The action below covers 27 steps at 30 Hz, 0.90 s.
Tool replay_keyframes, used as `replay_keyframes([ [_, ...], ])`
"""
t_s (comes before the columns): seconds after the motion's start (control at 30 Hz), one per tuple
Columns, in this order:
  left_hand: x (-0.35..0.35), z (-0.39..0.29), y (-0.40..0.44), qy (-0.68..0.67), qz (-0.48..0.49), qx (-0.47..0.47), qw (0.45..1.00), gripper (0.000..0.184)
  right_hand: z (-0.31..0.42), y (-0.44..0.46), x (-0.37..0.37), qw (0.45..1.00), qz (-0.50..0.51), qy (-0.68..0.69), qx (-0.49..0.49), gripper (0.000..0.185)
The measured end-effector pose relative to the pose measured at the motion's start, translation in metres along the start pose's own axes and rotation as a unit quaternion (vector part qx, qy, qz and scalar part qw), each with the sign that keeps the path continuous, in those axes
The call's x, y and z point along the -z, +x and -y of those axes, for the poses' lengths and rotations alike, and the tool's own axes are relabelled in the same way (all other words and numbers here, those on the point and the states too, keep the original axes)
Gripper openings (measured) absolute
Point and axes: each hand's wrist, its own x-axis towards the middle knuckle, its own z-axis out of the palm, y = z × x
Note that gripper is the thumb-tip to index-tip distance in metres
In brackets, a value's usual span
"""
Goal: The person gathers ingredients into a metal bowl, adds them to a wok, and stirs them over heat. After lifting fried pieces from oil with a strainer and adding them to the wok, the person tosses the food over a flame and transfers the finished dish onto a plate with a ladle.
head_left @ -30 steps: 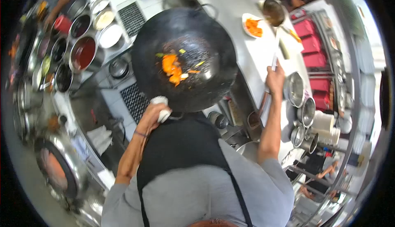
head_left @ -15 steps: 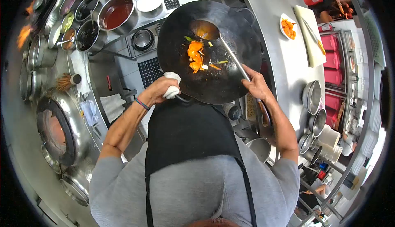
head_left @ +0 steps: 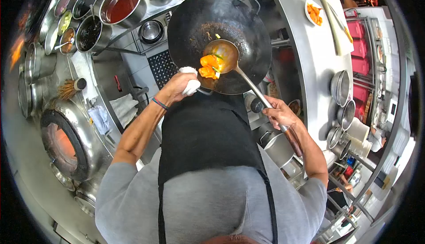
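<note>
A large black wok is held up in front of my apron, its inside facing me. My left hand grips the wok's near handle through a folded white cloth. My right hand is closed around the shaft of a long metal ladle with a wooden handle end. The ladle's bowl rests inside the wok, near its close edge. Glossy orange food pieces with bits of green lie at the bowl's left rim. Whether they sit in the ladle or on the wok wall is partly unclear.
To the right, a steel counter holds a white plate of orange food, a cutting board with a knife, and stacked metal bowls. Sauce pots stand at upper left. A burner opening glows at left, below a bamboo brush.
The ladle's bowl has come down toward me and gathered at the orange pieces. The wok has shifted slightly left and tilted, and my right hand has moved lower.
</note>
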Motion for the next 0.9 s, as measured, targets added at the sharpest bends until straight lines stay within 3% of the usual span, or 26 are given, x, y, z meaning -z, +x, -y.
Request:
replay_keyframes([
  [0.1,-0.007,0.012,0.013,-0.003,-0.015,-0.007,1.000,0.011,-0.019,0.003,-0.020,0.996,-0.028,0.087,-0.024,0.064],
  [0.23,-0.026,0.016,0.018,0.006,-0.067,-0.008,0.998,0.010,-0.027,0.020,0.000,0.978,0.086,0.190,-0.026,0.059],
  [0.27,-0.029,0.013,0.017,0.037,-0.075,0.009,0.996,0.007,-0.022,0.021,-0.010,0.977,0.063,0.201,-0.021,0.047],
  [0.37,-0.034,0.013,0.017,0.020,-0.054,-0.039,0.998,0.005,-0.026,0.034,-0.017,0.972,0.097,0.215,-0.003,0.046],
  [0.5,-0.049,0.002,0.013,0.002,-0.104,-0.020,0.994,0.004,-0.021,0.041,-0.002,0.964,0.113,0.242,-0.003,0.059],
  [0.9,-0.098,-0.015,0.026,-0.061,-0.086,-0.013,0.994,0.011,0.023,0.003,0.075,0.948,-0.016,0.289,0.128,0.067],
])
